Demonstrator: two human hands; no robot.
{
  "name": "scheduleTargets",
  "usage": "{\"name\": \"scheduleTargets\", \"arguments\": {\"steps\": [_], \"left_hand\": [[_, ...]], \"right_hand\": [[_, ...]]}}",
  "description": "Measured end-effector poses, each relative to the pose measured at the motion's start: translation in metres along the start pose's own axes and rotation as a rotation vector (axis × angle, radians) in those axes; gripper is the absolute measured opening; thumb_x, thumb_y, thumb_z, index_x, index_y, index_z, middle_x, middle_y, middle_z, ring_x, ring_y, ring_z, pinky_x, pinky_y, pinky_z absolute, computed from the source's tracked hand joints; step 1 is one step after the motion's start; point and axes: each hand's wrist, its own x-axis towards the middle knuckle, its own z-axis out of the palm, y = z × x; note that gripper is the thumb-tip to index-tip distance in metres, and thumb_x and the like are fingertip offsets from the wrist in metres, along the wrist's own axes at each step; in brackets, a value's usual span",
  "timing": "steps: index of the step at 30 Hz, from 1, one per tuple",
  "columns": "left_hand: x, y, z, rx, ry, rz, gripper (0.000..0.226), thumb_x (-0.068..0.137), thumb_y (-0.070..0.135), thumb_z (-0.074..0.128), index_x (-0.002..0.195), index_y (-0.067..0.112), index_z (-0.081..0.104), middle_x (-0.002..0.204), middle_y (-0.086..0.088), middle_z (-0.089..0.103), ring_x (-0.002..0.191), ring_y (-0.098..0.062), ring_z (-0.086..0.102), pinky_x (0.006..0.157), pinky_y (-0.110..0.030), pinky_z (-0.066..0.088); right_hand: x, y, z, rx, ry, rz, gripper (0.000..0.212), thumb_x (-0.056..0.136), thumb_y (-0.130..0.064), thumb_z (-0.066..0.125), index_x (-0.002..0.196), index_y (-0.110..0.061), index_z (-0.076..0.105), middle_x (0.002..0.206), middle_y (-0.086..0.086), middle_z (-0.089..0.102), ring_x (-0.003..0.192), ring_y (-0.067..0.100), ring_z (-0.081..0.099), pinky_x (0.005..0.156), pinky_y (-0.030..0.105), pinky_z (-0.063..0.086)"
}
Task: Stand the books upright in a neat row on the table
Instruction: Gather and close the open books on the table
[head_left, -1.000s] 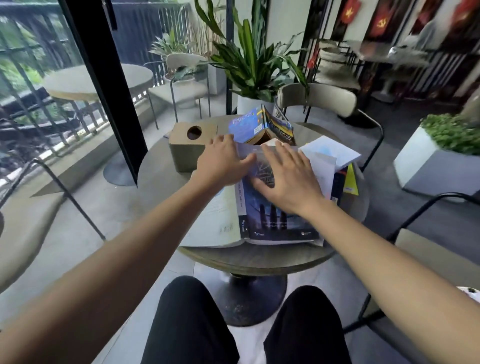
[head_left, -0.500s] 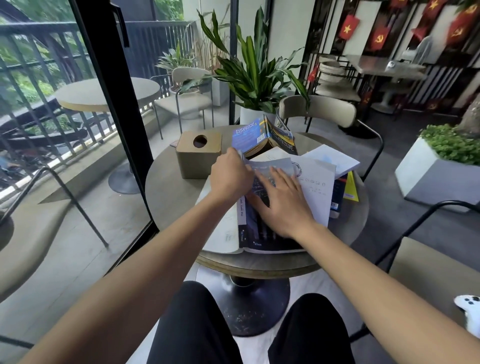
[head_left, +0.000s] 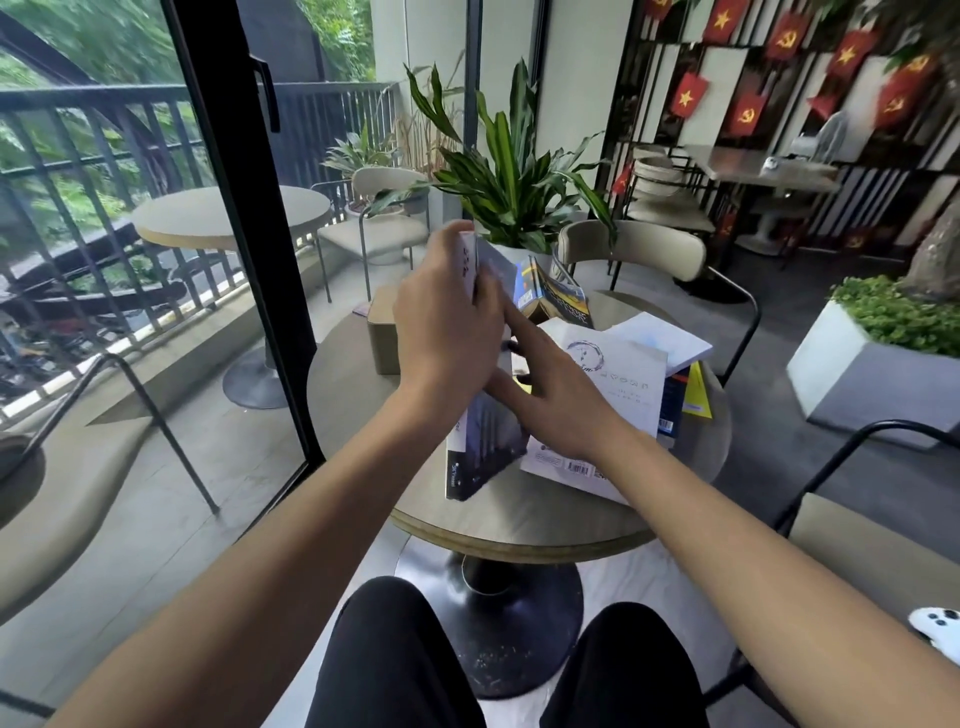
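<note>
The round table (head_left: 519, 525) is bare along its near rim and left of the tan box (head_left: 383, 340). Right of that box, flat white books (head_left: 613, 395) and 1 propped open book (head_left: 553, 293) crowd the top.

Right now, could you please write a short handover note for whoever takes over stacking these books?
Left hand: gripping the top edge of the dark-covered book, which is tipped up on its lower edge on the round table, leaning, not yet square.
Right hand: open, flat against that book's cover, steadying it.
Other books: the white book and those under it lie flat at the right; the blue and yellow book sits propped open at the back, beside the tan box.
Done: first book being raised.
Left: straighten it, then stand the rest in a row.
</note>
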Motion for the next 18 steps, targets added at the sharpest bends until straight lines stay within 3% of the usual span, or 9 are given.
{"name": "scheduleTargets", "arguments": {"steps": [4,9,13,18], "left_hand": [[-0.001,0.004,-0.008,-0.03,0.112,0.151,0.035,0.092,0.006,0.058,0.127,0.003,0.06,0.107,-0.008,0.071,0.086,-0.028,0.066,0.069,-0.032,0.044],[-0.011,-0.011,-0.004,-0.029,0.15,0.243,0.035,0.09,0.001,0.062,0.124,-0.002,0.061,0.107,-0.01,0.072,0.084,-0.025,0.067,0.072,-0.03,0.047],[-0.025,-0.028,0.003,-0.032,0.121,0.211,0.036,0.089,-0.003,0.064,0.125,-0.005,0.061,0.113,-0.011,0.071,0.091,-0.028,0.069,0.076,-0.028,0.048],[-0.038,-0.043,0.008,-0.062,0.128,0.19,0.035,0.093,0.001,0.061,0.127,-0.007,0.056,0.115,-0.012,0.067,0.089,-0.024,0.066,0.078,-0.023,0.048]], "right_hand": [[0.008,-0.005,0.002,0.1,-0.024,0.002,0.082,0.092,-0.045,0.06,0.155,-0.036,0.01,0.153,-0.003,0.039,0.133,0.014,0.044,0.106,0.044,0.042],[0.017,0.002,0.009,0.138,-0.084,0.028,0.082,0.092,-0.036,0.062,0.154,-0.039,0.008,0.147,-0.009,0.048,0.12,0.01,0.058,0.103,0.033,0.046],[0.017,0.014,0.019,0.132,-0.135,0.054,0.085,0.093,-0.03,0.061,0.154,-0.042,0.002,0.146,-0.016,0.046,0.113,0.007,0.062,0.078,0.012,0.049],[0.013,0.023,0.025,0.19,-0.149,0.075,0.092,0.086,-0.037,0.067,0.153,-0.045,0.004,0.128,-0.046,0.045,0.108,-0.012,0.058,0.076,0.009,0.047]]}}
